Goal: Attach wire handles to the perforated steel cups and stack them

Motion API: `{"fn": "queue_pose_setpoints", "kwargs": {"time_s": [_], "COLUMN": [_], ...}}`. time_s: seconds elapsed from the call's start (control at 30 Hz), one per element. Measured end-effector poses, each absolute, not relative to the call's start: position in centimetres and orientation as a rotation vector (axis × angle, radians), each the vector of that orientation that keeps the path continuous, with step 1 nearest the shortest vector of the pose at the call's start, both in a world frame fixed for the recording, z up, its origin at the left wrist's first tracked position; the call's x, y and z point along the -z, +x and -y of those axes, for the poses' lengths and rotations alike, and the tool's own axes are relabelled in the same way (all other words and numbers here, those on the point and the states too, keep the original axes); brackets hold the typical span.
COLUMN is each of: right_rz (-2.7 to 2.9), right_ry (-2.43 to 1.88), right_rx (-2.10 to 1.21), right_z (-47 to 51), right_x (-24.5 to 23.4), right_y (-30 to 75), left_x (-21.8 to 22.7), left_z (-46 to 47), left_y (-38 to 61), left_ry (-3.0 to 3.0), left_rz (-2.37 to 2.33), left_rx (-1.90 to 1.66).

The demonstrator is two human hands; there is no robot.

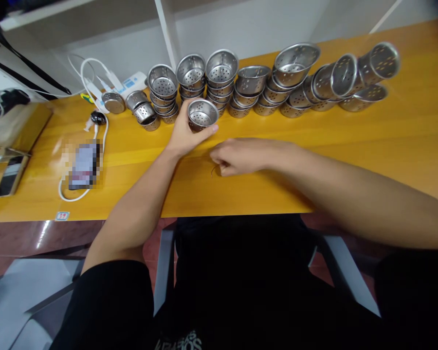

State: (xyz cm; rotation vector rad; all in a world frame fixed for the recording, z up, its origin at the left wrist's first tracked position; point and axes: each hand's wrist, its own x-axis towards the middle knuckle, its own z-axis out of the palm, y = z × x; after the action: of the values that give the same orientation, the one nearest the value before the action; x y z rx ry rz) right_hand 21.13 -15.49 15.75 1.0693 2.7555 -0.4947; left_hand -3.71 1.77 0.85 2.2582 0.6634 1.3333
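A small perforated stainless-steel cup (202, 114) is gripped in my left hand (185, 132), thumb along the near side and fingers behind it. The cup is tipped so its holed bottom faces me, in front of the stacked cups. Just right of it and nearer to me, my right hand (237, 155) is closed in a pinch, low over the table. A thin dark curved strand (212, 171) shows at its fingertips; whether it is thread or wire I cannot tell. Stacks of similar perforated cups (191, 73) stand behind my hands, some tilted at the right (379, 63).
On the yellow table (131, 180), a phone (84, 165) with a white cable lies at left. Behind it are a power strip (133, 83) and a round metal tin (113, 102). A second phone-like slab (11, 176) sits at the far left, near a box.
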Motion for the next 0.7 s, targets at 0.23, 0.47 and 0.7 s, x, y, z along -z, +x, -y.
{"fn": "queue_pose_setpoints", "kwargs": {"time_s": [0.23,0.47,0.7], "right_rz": [-2.965,-3.054,-3.065], "right_ry": [1.14,1.002,1.403], "right_rx": [1.321,1.85,1.885], "right_z": [12.6,12.1,12.4], "right_x": [-13.7,-11.0,-11.6], "right_y": [25.3,26.3,26.3], "left_x": [-1.2,-1.6,-1.1], "left_z": [-1.3,-0.8,-1.2], "left_y": [-3.7,-3.7,-3.7], "left_ry": [2.241,2.224,2.208], "left_rz": [-0.726,-0.812,-0.804], "left_rx": [-1.336,-1.368,-1.329]}}
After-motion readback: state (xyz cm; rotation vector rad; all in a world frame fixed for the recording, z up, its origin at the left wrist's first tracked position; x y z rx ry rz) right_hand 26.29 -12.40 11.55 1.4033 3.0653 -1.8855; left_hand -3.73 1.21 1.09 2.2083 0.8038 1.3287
